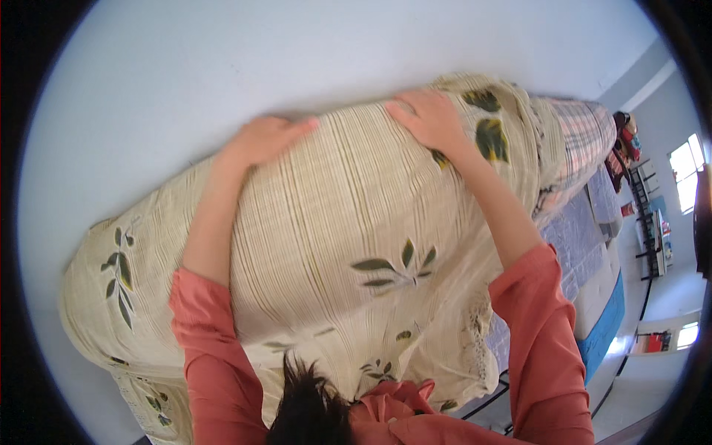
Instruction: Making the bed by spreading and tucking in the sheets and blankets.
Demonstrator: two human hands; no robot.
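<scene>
A long, bulky form before me is draped in a cream striped cloth (311, 233) with dark green leaf patterns. My left hand (267, 139) rests on the cloth's far upper edge, close to the wall, its fingers pointing right. Further right, my right hand (425, 119) lies on the same edge beside the large dark leaves. Neither hand plainly grips the fabric; both seem laid on it. The cloth hangs in folds towards me, with a fringed edge at the lower right. What lies under it is hidden.
A pale wall (278, 50) runs behind the cloth. At right lie a plaid cloth (584, 130), a bluish plastic-like cover (573, 239) and a blue panel (603, 322). Beyond stand a cluttered table (659, 245) and a bright window (687, 172).
</scene>
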